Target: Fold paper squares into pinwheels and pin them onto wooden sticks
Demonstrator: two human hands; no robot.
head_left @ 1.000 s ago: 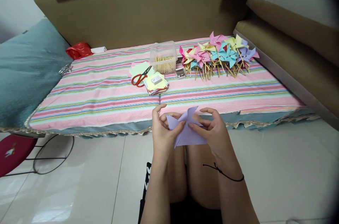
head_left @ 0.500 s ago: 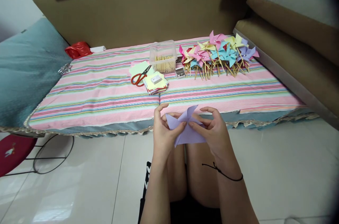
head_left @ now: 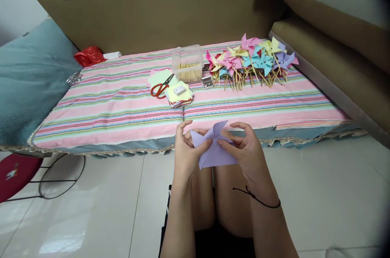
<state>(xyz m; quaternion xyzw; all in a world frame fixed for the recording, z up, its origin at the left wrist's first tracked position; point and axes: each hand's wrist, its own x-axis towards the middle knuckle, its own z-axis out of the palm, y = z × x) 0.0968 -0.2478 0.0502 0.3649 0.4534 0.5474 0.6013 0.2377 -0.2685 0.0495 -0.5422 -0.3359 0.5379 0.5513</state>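
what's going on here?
A person holds a piece of purple paper between both hands, the left hand and right hand each pressing a thumb near its middle, where it is folded like a pinwheel. It's held above the lap, in front of a striped cover. On the cover lie red-handled scissors, stacked paper squares, a clear box of sticks and a cluster of colourful pinwheels.
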